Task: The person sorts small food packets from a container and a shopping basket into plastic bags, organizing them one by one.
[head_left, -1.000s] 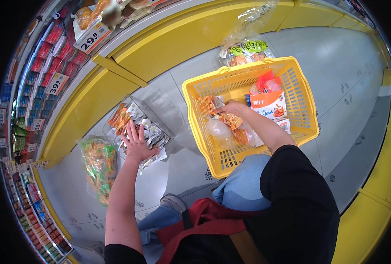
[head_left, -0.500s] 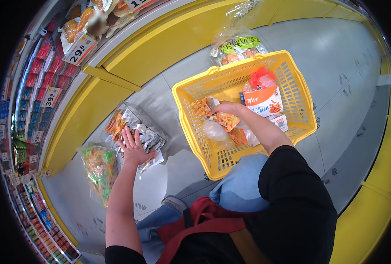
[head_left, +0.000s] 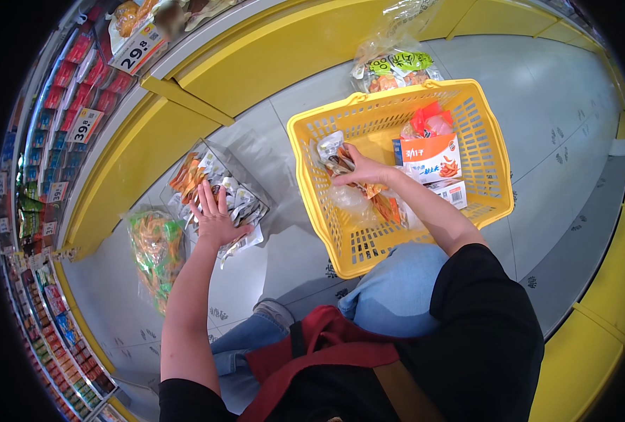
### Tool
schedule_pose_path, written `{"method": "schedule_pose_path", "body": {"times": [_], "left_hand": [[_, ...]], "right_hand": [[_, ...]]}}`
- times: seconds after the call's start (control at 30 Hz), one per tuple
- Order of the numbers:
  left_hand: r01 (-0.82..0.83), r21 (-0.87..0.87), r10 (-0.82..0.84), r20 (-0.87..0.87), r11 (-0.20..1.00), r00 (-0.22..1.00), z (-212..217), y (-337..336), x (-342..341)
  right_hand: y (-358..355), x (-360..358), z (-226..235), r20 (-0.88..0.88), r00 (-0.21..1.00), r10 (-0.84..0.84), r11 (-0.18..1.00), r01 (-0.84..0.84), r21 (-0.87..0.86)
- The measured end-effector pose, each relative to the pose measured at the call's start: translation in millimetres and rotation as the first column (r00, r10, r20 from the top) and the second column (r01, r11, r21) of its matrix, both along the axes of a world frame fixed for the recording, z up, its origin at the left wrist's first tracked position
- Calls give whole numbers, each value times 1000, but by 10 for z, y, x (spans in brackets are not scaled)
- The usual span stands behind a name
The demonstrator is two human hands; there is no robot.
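Pale grey tiled floor (head_left: 544, 148) with small dark printed marks runs through a shop aisle, edged by a curved yellow shelf base (head_left: 256, 70). At the left, shelves (head_left: 56, 141) carry rows of small packets with white price tags. A yellow slotted shopping basket (head_left: 379, 141) stands on the floor by the person's denim-covered knee (head_left: 404, 288); a clear bag with a lime-green label (head_left: 397, 67) lies just beyond it. A bag of green and orange packets (head_left: 154, 253) lies at the left.

The left hand (head_left: 217, 219) is spread, palm down, over silver and orange pouches (head_left: 242, 200) in a clear bin (head_left: 246, 162); whether it presses on them, I cannot tell. Inside the basket, the right hand (head_left: 362, 169) has thumb and fingers closed around a silver-and-brown pouch (head_left: 332, 144), left of an orange-and-white box (head_left: 432, 156).
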State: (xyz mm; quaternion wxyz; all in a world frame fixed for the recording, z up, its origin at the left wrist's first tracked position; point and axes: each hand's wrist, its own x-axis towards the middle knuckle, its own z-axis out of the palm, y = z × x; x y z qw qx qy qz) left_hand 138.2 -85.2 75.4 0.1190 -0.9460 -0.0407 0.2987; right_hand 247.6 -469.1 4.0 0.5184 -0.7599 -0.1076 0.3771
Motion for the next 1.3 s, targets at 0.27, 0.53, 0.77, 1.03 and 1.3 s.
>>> {"method": "schedule_pose_path", "body": {"times": [0.27, 0.53, 0.77, 1.03, 1.3], "left_hand": [[16, 12, -16, -15, 1000, 1000, 55, -76, 38], [18, 48, -17, -13, 999, 1000, 46, -25, -11], [29, 34, -29, -2, 999, 1000, 19, -51, 15], [33, 39, -33, 2, 999, 999, 37, -20, -7], [78, -41, -79, -11, 996, 997, 200, 79, 10]], "right_hand": [[118, 284, -415, 62, 991, 117, 985, -108, -135], [95, 246, -425, -180, 982, -57, 998, 56, -8], [-141, 239, -247, -196, 968, -159, 984, 172, 52], [-462, 198, 752, -496, 815, -298, 736, 527, 425], [-563, 135, 1174, -583, 788, -196, 710, 524, 470]]}}
